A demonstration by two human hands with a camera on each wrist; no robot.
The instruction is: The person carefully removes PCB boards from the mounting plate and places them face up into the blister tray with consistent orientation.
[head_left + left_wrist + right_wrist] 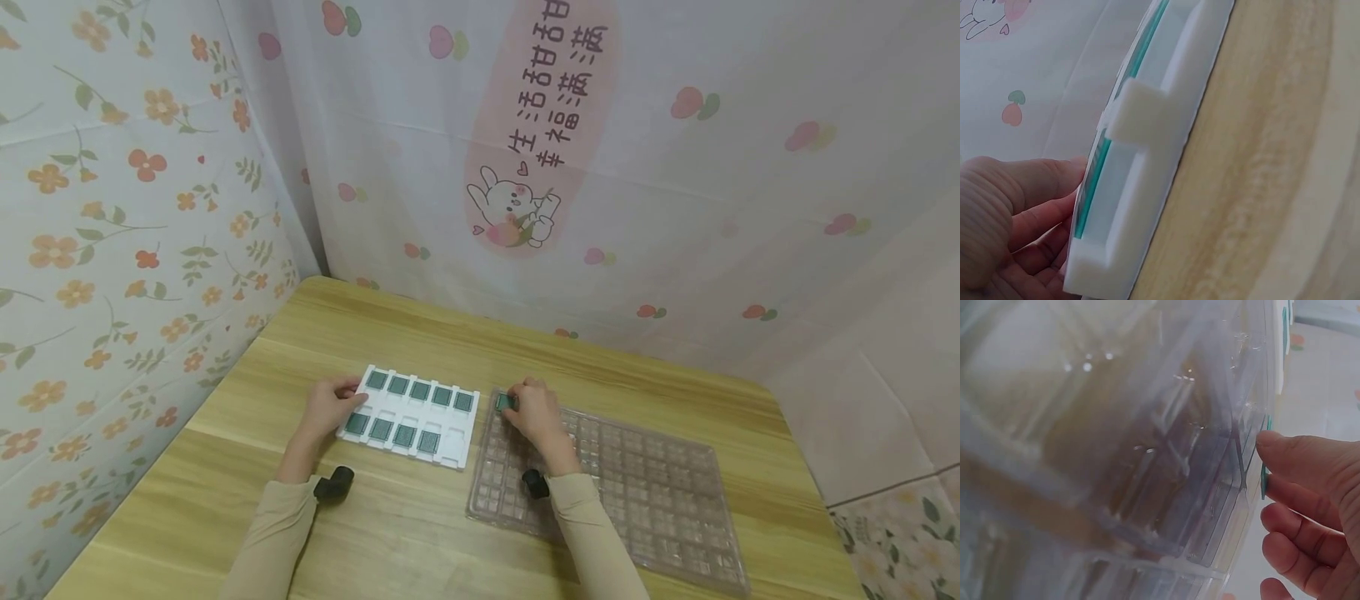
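Observation:
A white tray (408, 408) with two rows of pockets lies on the table, with small green circuit boards (405, 436) in several of them. The pocket at its near right corner holds no board. My left hand (330, 408) grips the tray's left end, thumb on the rim and fingers curled beside it in the left wrist view. My right hand (538, 410) pinches a green circuit board (505, 402) between thumb and forefinger. That board is at the far left corner of a clear plastic tray (652, 492); in the right wrist view it shows edge-on as a thin green strip (1265, 484).
The clear tray has many small compartments and lies right of the white tray, partly under my right forearm. Both trays lie on a wood-grain table (405, 533). Patterned curtains (390, 150) hang behind the table and at its left. A black wrist device (334, 484) sits on each wrist.

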